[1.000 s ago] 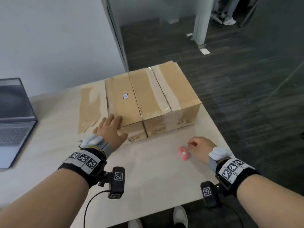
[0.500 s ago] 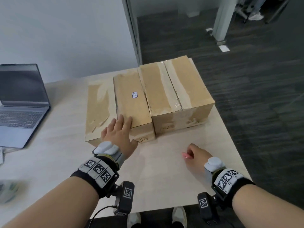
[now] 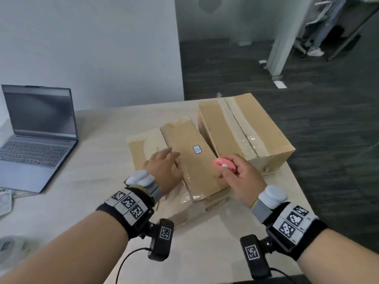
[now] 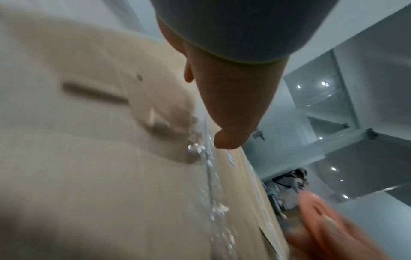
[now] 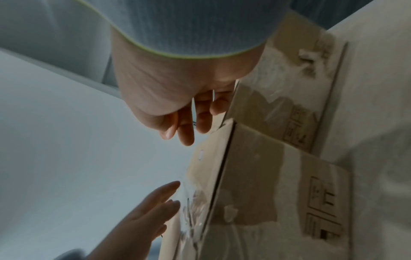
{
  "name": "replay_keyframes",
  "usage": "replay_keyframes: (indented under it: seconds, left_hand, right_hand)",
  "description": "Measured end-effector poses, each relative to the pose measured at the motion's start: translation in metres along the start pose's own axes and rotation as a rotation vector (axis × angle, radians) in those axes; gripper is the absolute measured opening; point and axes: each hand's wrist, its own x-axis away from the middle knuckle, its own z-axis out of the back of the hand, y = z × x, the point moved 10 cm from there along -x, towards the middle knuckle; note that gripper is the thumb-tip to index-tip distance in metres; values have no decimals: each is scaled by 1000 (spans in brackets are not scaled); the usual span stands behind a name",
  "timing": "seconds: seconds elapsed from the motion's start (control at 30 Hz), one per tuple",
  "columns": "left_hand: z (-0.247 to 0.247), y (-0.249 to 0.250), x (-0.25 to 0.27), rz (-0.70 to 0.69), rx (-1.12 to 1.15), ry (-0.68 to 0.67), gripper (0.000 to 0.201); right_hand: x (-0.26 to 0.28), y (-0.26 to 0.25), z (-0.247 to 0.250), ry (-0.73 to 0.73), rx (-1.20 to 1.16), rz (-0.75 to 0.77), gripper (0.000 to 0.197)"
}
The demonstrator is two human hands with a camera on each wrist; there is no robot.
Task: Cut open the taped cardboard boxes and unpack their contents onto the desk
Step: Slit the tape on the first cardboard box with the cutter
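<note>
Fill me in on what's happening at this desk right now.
A person is about to open taped cardboard boxes. The left hand lies with straight fingers on the narrow middle box, steadying it. The right hand holds a small pink cutter above that box's near end. No blade shows, and the tape looks uncut. A larger taped box sits to the right, and an open laptop to the left.
</note>
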Motion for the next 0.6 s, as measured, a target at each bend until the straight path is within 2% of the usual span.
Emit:
replay_keyframes:
  seconds: [0.07, 0.2, 0.3, 0.37, 0.43, 0.5, 0.6]
  left_hand:
    - [-6, -32, -11, 38, -88, -96, 70]
    - [-9, -45, -11, -99, -214, -149, 84]
    - [-8, -42, 2, -198, -319, -199, 83]
    - [-7, -30, 11, -299, -389, -203, 70]
    - [1, -35, 8, -382, -344, -189, 52]
    - [16, -47, -8, -382, -202, -149, 41]
    - [34, -87, -48, -204, 8, -40, 53]
  right_hand:
    - [-3, -11, -13, -14, -3, 9, 15]
    - [-17, -24, -34, 37, -94, -47, 22]
    - [-33, -30, -53, 90, -106, -115, 16]
    - [-40, -34, -61, 96, -118, -133, 11]
    - [-49, -45, -81, 63, -86, -133, 13]
    - [-54, -53, -97, 21, 4, -124, 17]
    - [-61, -56, -110, 17, 92, -132, 13]
